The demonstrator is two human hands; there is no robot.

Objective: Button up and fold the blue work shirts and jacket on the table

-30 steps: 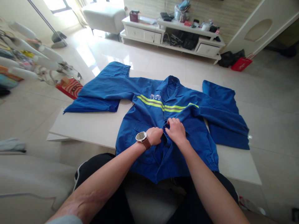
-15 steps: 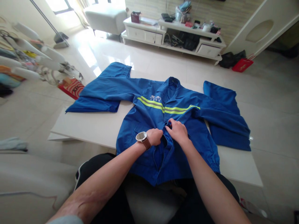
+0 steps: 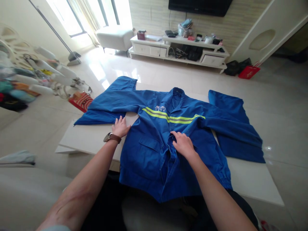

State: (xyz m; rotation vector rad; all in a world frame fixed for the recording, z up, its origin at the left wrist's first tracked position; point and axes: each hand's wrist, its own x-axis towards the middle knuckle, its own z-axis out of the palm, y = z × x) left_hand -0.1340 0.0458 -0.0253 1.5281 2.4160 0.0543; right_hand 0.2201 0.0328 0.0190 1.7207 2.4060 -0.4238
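Note:
A blue work jacket (image 3: pixel 144 157) lies front side up, with a yellow-green and grey reflective band across its chest and white printing above the band. Its sleeves spread out to both sides, and its lower front is parted. My left hand (image 3: pixel 120 127) is open, fingers spread, at the jacket's left side just below the folded sleeve; it wears a watch (image 3: pixel 111 137) with a brown strap. Over the front opening, just under the band, my right hand (image 3: pixel 183 143) has its fingers curled on the jacket's edge. Its fingertips are partly hidden.
The jacket rests on a white table (image 3: pixel 89 138), its sides and hem reaching the edges. Beyond the shiny tiled floor stands a white TV cabinet (image 3: pixel 149 48) with small items on top. A red bag (image 3: pixel 249 71) is at the right, a drying rack (image 3: pixel 60 77) at the left.
My left hand has let go of the jacket's front opening and moved left to its side, fingers now spread. My right hand stays at the opening. The view has tilted up a little.

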